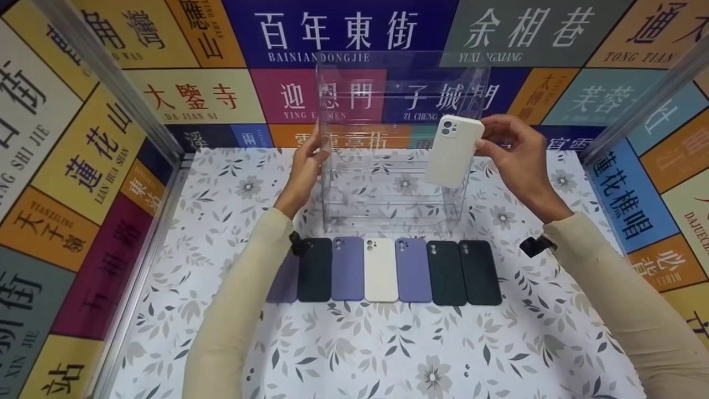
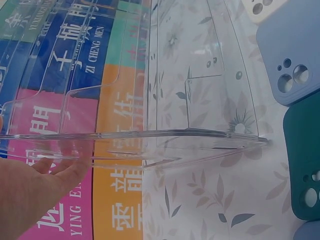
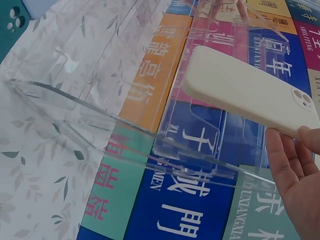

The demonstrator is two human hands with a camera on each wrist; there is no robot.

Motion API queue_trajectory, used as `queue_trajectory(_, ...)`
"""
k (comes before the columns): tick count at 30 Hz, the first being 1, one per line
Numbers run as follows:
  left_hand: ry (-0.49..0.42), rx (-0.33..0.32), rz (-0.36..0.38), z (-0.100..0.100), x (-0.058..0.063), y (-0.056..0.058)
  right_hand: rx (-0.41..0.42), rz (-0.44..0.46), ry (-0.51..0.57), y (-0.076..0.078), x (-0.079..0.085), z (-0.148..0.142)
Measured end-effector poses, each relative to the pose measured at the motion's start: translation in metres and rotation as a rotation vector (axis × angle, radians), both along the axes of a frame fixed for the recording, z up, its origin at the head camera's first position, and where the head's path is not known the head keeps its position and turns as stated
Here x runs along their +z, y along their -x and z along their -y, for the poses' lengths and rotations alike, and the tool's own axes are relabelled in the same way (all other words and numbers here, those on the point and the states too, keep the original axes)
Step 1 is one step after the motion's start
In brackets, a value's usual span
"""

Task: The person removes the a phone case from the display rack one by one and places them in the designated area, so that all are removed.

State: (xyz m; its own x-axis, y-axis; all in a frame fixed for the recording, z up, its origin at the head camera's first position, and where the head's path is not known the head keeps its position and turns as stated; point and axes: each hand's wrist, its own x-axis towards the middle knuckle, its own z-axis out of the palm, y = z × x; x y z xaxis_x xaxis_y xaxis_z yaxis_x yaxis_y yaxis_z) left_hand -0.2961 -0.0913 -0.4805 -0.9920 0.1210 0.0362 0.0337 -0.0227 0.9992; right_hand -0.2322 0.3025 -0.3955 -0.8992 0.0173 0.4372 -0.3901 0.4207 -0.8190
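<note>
My right hand (image 1: 516, 145) pinches a white phone case (image 1: 453, 149) by its edge, thumb against fingers. The case is raised in front of the right part of a clear plastic display rack (image 1: 388, 213), its camera cutouts near the top. In the right wrist view, the held white case (image 3: 240, 90) overlaps the rack's tiers. At the rack's left side, my left hand (image 1: 306, 172) grips the edge of the side panel. The left wrist view shows the fingers (image 2: 70, 172) at the transparent panel, with the thumb mostly cut off by the frame.
In front of the rack lies a row of phone cases, including a white one (image 1: 380, 271), a purple one (image 1: 414, 271) and a dark green one (image 1: 314, 271). My left sleeve (image 1: 232, 310) partly covers the leftmost case. Signboard-patterned walls (image 1: 194, 97) surround the floral table cover (image 1: 354, 354).
</note>
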Motion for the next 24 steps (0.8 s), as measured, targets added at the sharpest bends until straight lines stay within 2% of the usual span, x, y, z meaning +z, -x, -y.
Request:
queue_trajectory(4,-0.022,0.007,-0.006,0.000,-0.001,-0.001,-0.018,0.016,-0.010,-0.003,-0.004,-0.009)
queue_trajectory(16,0.000,-0.001,-0.022,0.002,-0.002,-0.001,-0.071,0.016,-0.006,-0.012,-0.017,-0.032)
queue_trajectory(24,0.007,0.010,-0.050,0.001,-0.001,0.000,-0.101,0.057,-0.038,-0.020,-0.030,-0.046)
